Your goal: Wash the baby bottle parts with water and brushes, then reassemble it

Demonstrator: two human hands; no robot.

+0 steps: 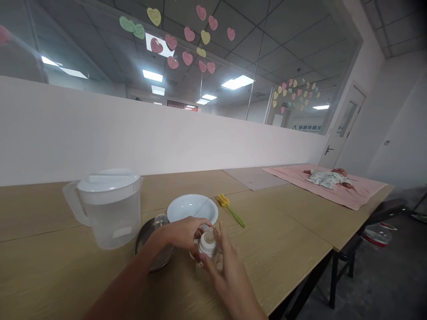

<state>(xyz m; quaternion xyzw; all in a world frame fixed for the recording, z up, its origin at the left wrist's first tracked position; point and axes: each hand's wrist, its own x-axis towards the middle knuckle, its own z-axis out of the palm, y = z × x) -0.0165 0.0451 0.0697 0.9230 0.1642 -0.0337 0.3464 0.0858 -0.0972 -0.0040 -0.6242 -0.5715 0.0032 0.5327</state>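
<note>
A baby bottle (208,243) with a white collar and a clear nipple stands upright between my two hands, low in the middle of the head view. My left hand (184,233) reaches over from the left, its fingers curled round the collar's far left side. My right hand (229,267) grips the bottle from the right, thumb at the front and fingers behind. Most of the bottle's body is hidden by the hands. Just beyond them lies a white bowl (187,205). Left of the bottle is a round metal tray (144,239) with a clear cap (161,220) on it.
A lidded plastic pitcher (115,213) stands at the left. A yellow bottle brush (233,212) with a green handle lies right of the bowl. Farther right, a baby-like doll (328,179) lies on a pink cloth (350,198). The table's right edge borders a dark chair (376,213).
</note>
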